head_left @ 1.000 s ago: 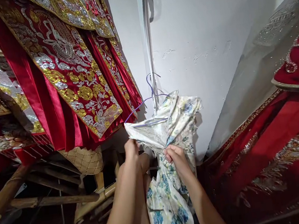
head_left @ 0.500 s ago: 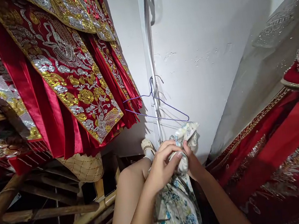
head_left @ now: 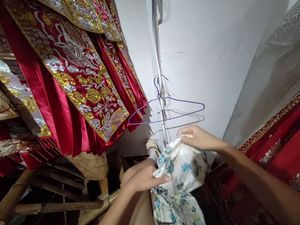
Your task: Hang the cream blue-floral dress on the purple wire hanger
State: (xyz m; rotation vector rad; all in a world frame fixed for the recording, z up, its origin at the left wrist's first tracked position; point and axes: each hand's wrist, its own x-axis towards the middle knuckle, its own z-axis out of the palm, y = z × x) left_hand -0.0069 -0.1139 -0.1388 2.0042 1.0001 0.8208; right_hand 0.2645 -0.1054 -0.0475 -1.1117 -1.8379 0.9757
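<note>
A white cloth with blue flowers hangs bunched between my two hands and falls over my lap. My left hand is closed on its left side, the thumb lying across the fabric. Higher up and to the right, my right hand pinches the top edge of the cloth. Above both hands a thin purple wire hanger hangs at the white pole, with nothing on it.
Red garments with gold and silver embroidery hang at the left. Below them are a bamboo chair frame and a quilted beige item. More red beaded fabric is at the right. A white wall stands ahead.
My hands have moved apart, the right one up and the left one down and left, spreading the bunched cloth. The hanger has turned to show its full width.
</note>
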